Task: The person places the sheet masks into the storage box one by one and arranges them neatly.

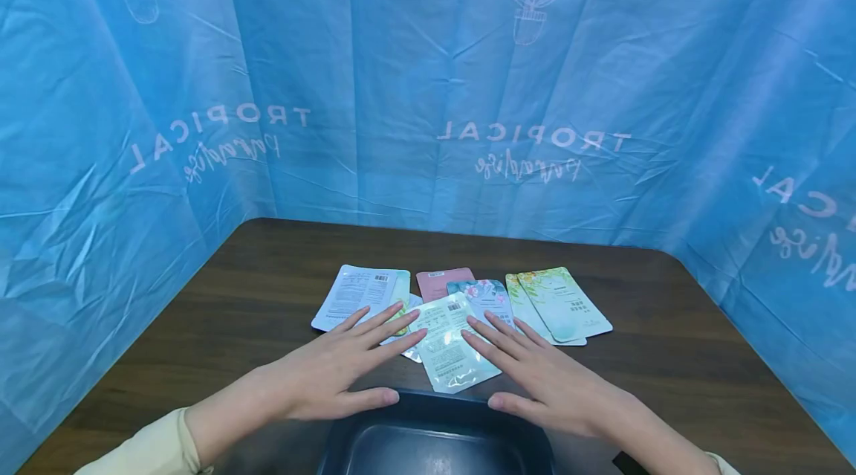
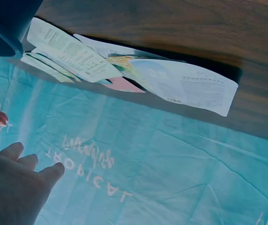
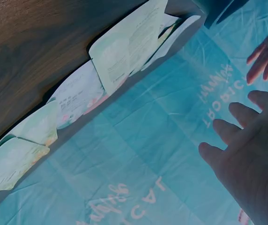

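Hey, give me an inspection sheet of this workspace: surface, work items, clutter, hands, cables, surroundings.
Surface: dark wood-grain table.
Work items: flat printed packets, several overlapping; dark open container in front, cut off by the head view's bottom edge.
Clutter: dark object at lower right, too hidden to identify.
Hands: left hand and right hand spread, holding nothing.
Cables: nothing seen.
Surroundings: blue curtain, lettering reversed.

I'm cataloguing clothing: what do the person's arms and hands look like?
The pale cream fabric left sleeve looks plain; only a sliver of the matching right sleeve shows. The left grip and right grip are bare and five-fingered, with no gloves or rings visible.
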Motion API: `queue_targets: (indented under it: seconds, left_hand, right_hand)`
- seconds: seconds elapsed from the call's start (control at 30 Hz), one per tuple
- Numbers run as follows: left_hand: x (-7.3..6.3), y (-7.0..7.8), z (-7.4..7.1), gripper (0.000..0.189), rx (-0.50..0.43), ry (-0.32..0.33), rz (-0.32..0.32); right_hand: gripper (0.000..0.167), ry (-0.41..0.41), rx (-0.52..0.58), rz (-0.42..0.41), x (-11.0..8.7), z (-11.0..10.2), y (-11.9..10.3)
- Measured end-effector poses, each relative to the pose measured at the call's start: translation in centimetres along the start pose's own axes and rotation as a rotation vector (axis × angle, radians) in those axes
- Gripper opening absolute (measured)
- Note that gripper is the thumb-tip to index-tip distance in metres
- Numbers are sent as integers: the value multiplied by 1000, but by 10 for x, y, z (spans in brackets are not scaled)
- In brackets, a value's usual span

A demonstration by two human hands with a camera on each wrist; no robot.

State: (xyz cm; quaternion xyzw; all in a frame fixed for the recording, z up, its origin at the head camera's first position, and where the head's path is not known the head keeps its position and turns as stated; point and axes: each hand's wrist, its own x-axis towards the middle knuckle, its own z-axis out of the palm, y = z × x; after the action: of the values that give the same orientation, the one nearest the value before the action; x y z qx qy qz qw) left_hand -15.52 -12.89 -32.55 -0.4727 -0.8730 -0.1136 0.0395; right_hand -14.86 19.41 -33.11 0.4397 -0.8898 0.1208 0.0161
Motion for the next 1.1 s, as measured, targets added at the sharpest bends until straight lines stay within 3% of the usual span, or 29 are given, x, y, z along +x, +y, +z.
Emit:
queue_targets:
  seconds: [0.17, 0.37, 0.63, 0.9, 1.1]
  left_hand:
    - [-3, -6, -3, 67, 8, -4, -47]
    - [-11, -25, -7, 67, 18, 7, -132]
    - [-33, -53, -9, 69, 45, 68, -257]
    - [-50, -73, 1, 64, -94, 128, -385]
    - [-57, -80, 11, 63, -249, 150, -493]
  right_hand:
    - [67, -9, 12, 61, -4, -3, 6]
    - [67, 24, -13, 144, -11, -7, 25]
    - [66, 52, 14, 287, -23, -9, 58]
    - [59, 91, 83, 406, -37, -9, 99]
    - [59, 130, 104, 513, -43, -8, 122]
